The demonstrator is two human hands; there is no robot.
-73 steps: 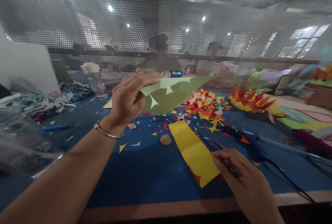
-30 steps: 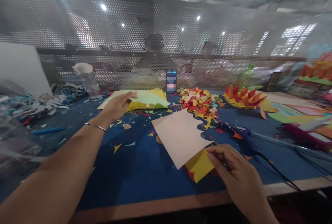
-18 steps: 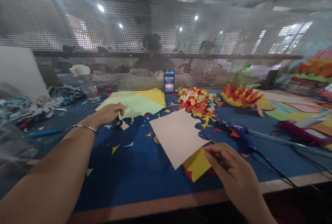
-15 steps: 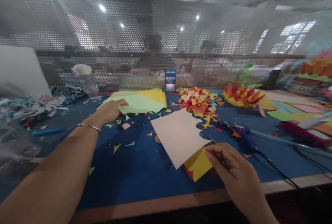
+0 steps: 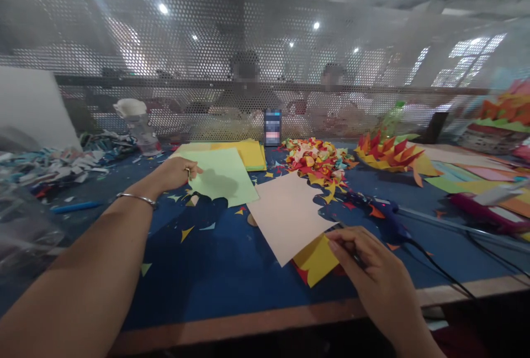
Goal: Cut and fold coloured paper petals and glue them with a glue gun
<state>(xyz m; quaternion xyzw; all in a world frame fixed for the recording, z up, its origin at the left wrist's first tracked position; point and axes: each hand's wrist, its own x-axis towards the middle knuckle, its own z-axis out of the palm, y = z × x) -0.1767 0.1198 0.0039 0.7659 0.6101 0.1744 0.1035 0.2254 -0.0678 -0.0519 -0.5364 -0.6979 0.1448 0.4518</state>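
My left hand pinches the left edge of a light green paper sheet with a scalloped near edge. The sheet is lifted a little, and its right corner meets a pale pink sheet. The pink sheet's right edge is cut in curves. At the right, my right hand is closed round a thin dark tool, mostly hidden by the fingers. Its fingertips lie beside a piece of yellow paper, which partly covers something red.
Behind the green sheet lies a stack of yellow paper. Paper scraps are heaped near a phone. On the right are a paper crown and a blue glue gun with its cord. A blue pen lies left.
The light green sheet has come off the stack toward me and to the left, gripped by my left hand. More yellow paper shows behind it. My right hand is nearly still.
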